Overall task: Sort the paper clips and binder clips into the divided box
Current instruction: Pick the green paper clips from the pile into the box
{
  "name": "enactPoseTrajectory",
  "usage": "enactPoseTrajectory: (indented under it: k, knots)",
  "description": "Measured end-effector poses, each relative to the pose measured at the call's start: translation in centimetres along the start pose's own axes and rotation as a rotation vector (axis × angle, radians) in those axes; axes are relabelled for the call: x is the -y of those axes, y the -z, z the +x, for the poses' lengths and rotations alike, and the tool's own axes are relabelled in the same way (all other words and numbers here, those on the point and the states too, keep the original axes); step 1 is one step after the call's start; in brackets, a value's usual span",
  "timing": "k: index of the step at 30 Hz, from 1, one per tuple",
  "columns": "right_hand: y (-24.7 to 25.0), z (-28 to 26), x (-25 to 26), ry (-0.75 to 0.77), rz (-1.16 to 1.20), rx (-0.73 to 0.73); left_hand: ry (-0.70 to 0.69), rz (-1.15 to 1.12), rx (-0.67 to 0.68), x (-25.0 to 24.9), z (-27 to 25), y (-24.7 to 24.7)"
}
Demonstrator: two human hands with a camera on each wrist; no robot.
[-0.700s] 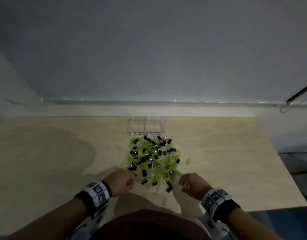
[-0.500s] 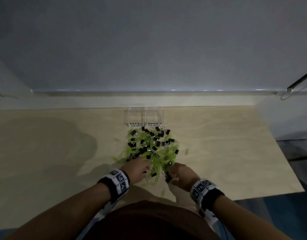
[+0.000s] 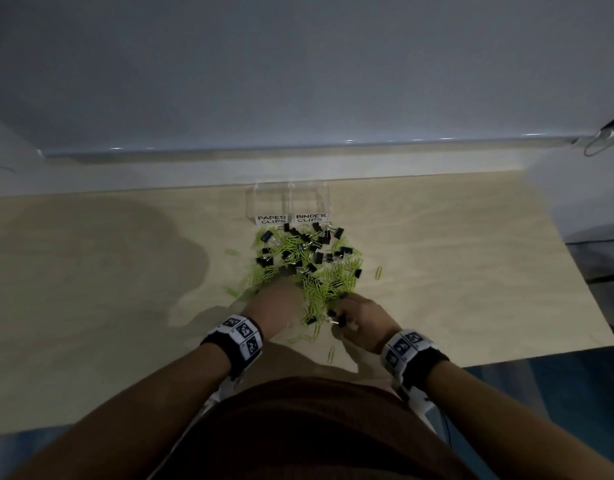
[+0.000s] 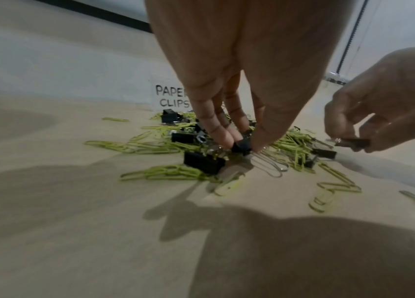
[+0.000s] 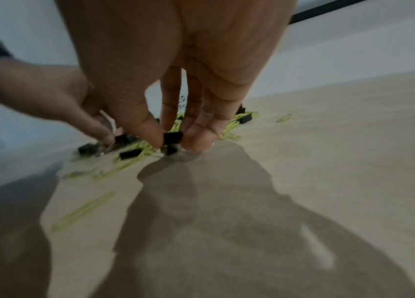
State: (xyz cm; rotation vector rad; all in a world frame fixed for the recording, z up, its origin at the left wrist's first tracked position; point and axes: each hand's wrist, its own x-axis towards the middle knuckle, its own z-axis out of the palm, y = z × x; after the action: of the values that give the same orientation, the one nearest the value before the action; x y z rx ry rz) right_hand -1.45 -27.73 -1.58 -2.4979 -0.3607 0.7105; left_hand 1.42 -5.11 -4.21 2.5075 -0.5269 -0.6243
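Observation:
A heap of green paper clips (image 3: pixel 319 285) mixed with small black binder clips (image 3: pixel 318 257) lies on the table in front of a clear divided box (image 3: pixel 287 202) labelled PAPER CLIPS and BINDER CLIPS. My left hand (image 3: pixel 276 306) reaches into the near left of the heap and pinches a black binder clip (image 4: pixel 242 145) between thumb and fingers, low on the table. My right hand (image 3: pixel 359 320) is at the near right edge of the heap and pinches another black binder clip (image 5: pixel 173 138) between thumb and fingertips.
The pale wooden table (image 3: pixel 454 271) ends at a white wall ledge (image 3: pixel 298 168) just behind the box. Loose green paper clips (image 3: pixel 379 272) lie scattered around the heap, some near the table's front edge (image 3: pixel 330 353).
Both hands moved forward from the near side of the heap into it. Each has closed its fingers on a black binder clip.

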Motion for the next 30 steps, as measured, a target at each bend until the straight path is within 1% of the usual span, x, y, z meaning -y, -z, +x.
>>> enactPoseTrajectory:
  k: [2, 5, 7, 9, 11, 12, 14, 15, 17, 19, 20, 22, 25, 28, 30]
  knots:
    - [1.1, -0.5, -0.5, -0.05, 0.09, -0.083, -0.003, -0.032, -0.043, 0.4, -0.3, 0.8]
    - [2.8, -0.6, -2.9, -0.119, 0.162, -0.278, 0.015, -0.102, -0.17, 1.5, -1.0, 2.5]
    - [3.4, -0.2, -4.8, -0.176, 0.125, -0.36, 0.071, -0.117, -0.268, 2.6, -1.3, 4.0]
    - [3.6, 0.3, -5.9, -0.232, 0.037, -0.391, 0.138, -0.087, -0.326, 4.1, -1.4, 5.4]
    - [3.2, 0.6, -6.3, -0.25, -0.097, -0.39, 0.178, -0.016, -0.342, 5.3, -1.3, 6.1]
    - [2.8, 0.7, -6.1, -0.218, -0.154, -0.382, 0.175, 0.017, -0.34, 5.6, -1.2, 6.1]
    - [1.8, 0.8, -4.9, -0.089, -0.209, -0.337, 0.113, 0.052, -0.315, 5.0, -1.0, 5.6]
    - [1.2, 0.9, -4.2, -0.003, -0.22, -0.295, 0.067, 0.062, -0.279, 4.3, -0.9, 5.0]
    - [0.3, 1.2, -2.7, 0.144, -0.242, -0.158, 0.009, 0.084, -0.141, 2.6, -0.6, 3.6]
    - [-0.4, 1.5, -1.6, 0.207, -0.264, -0.055, -0.002, 0.119, -0.023, 1.2, 0.1, 2.3]
    - [-0.6, 1.7, -1.2, 0.199, -0.261, -0.024, 0.002, 0.139, 0.007, 0.7, 0.4, 1.8]
    - [-1.0, 2.0, -0.7, 0.186, -0.263, -0.014, 0.027, 0.172, 0.032, 0.2, 1.0, 1.1]
    - [-1.7, 2.3, -0.7, 0.199, -0.245, -0.057, 0.055, 0.19, 0.03, 0.1, 1.4, 0.9]
    - [-2.1, 2.3, -1.1, 0.238, -0.209, -0.075, 0.047, 0.133, 0.004, 0.4, 1.3, 1.0]
    - [-1.8, 1.9, -0.8, 0.281, -0.2, -0.081, 0.044, 0.071, -0.042, 0.8, 0.9, 1.4]
